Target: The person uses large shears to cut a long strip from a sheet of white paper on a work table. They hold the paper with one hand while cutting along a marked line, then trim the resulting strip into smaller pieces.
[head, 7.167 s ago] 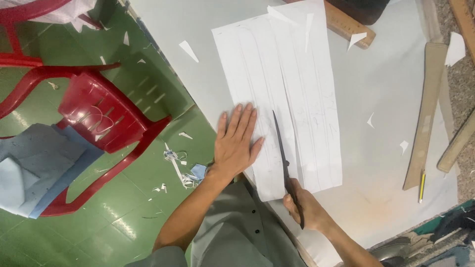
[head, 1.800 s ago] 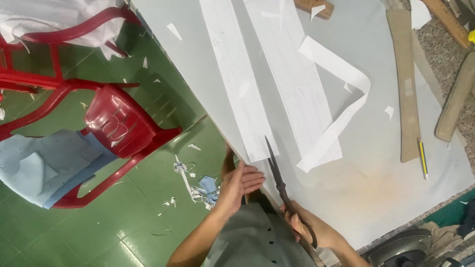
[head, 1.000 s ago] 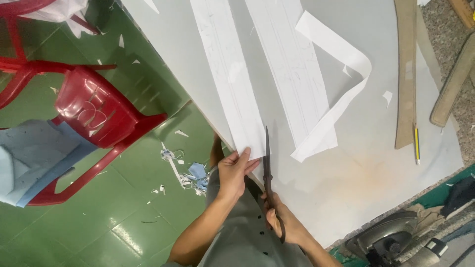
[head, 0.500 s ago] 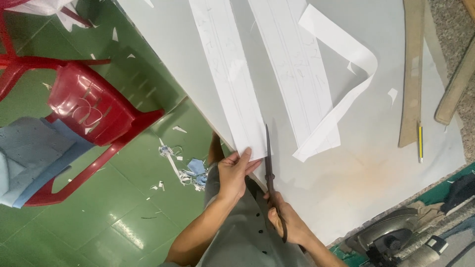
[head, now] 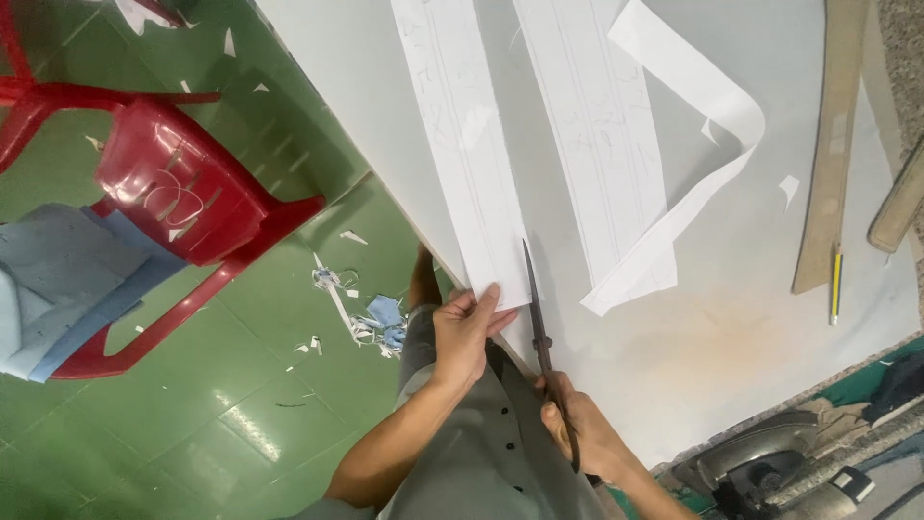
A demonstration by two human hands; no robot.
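Grey tabletop [head: 731, 356]: left hand [head: 464, 332] pinches white paper strip [head: 472, 154], right hand [head: 577, 433] grips black scissors [head: 541, 332].

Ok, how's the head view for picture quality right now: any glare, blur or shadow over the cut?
Head view: even light, sharp on the scissors and paper strip; soft shadow under the curled strip; mild glare on the green floor; the left hand and right hand show no blur; edges bend slightly from the wide lens.
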